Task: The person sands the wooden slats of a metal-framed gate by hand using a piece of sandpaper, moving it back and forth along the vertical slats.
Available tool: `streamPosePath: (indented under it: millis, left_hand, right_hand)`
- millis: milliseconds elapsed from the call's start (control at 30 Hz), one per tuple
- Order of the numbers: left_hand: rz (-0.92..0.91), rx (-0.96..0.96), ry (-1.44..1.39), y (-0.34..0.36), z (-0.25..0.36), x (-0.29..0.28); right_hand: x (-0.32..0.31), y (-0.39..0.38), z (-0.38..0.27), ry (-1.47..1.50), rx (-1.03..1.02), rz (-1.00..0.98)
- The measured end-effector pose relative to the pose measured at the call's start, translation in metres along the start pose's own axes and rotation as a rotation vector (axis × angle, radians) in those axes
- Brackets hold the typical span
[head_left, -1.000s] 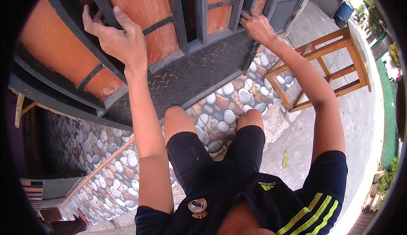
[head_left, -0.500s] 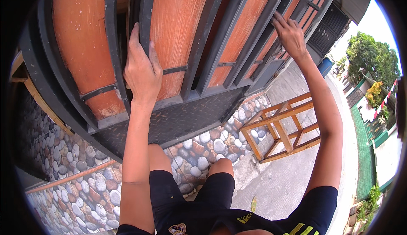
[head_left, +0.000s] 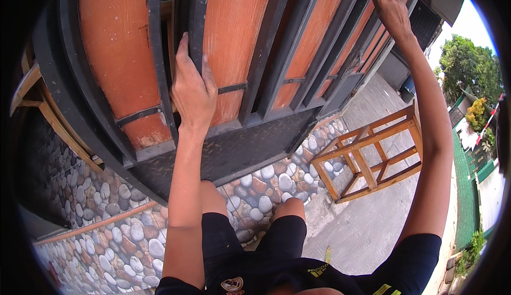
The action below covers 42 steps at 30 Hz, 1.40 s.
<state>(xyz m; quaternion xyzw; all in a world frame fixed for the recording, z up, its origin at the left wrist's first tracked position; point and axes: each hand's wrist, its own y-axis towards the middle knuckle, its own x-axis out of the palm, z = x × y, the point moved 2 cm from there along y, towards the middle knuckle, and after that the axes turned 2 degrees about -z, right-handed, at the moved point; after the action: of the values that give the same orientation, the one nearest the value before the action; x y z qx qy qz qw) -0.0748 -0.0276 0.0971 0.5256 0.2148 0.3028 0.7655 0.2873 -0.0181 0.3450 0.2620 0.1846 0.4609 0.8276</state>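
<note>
A large gate (head_left: 229, 148) of black metal uprights and weathered orange panels fills the upper part of the head view. My left hand (head_left: 194, 95) is wrapped around the edge of one black upright (head_left: 199, 13), its thumb on one side and its fingers on the other. Farther right and higher, my right hand (head_left: 393, 15) reaches out with its fingers extended, their tips touching another black bar (head_left: 334, 34). An orange panel (head_left: 234, 29) lies between the two hands. The far side of the left upright, where some fingertips bend, is hidden.
A wooden stool-like frame (head_left: 364, 170) stands on the concrete ground (head_left: 346, 236) at right, under my right arm. Pebble-patterned flooring (head_left: 128, 252) runs below the gate. At far left are curved wooden pieces (head_left: 58, 119); trees (head_left: 468, 71) and green netting (head_left: 467, 183) show at far right.
My right hand has slid up and away along the bars. My left hand keeps its grip on the same upright. The view has shifted, so the gate and stool-like frame sit farther right.
</note>
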Motion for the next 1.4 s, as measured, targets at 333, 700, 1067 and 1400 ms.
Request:
streamPosePath:
  millis: [333, 700, 1067, 1400]
  left_hand:
    - [0.013, -0.005, -0.029, 0.0, -0.002, 0.0]
    - [0.018, -0.004, -0.02, 0.003, -0.005, -0.004]
    - [0.019, 0.018, -0.039, 0.001, -0.006, -0.004]
    - [0.021, 0.004, -0.03, 0.003, -0.005, -0.008]
  right_hand:
    - [0.01, -0.043, -0.05, 0.093, -0.256, -0.112]
    - [0.003, -0.056, -0.078, 0.214, -0.356, -0.242]
    - [0.004, -0.049, -0.078, 0.228, -0.276, -0.173]
    - [0.011, -0.052, -0.074, 0.231, -0.135, 0.099]
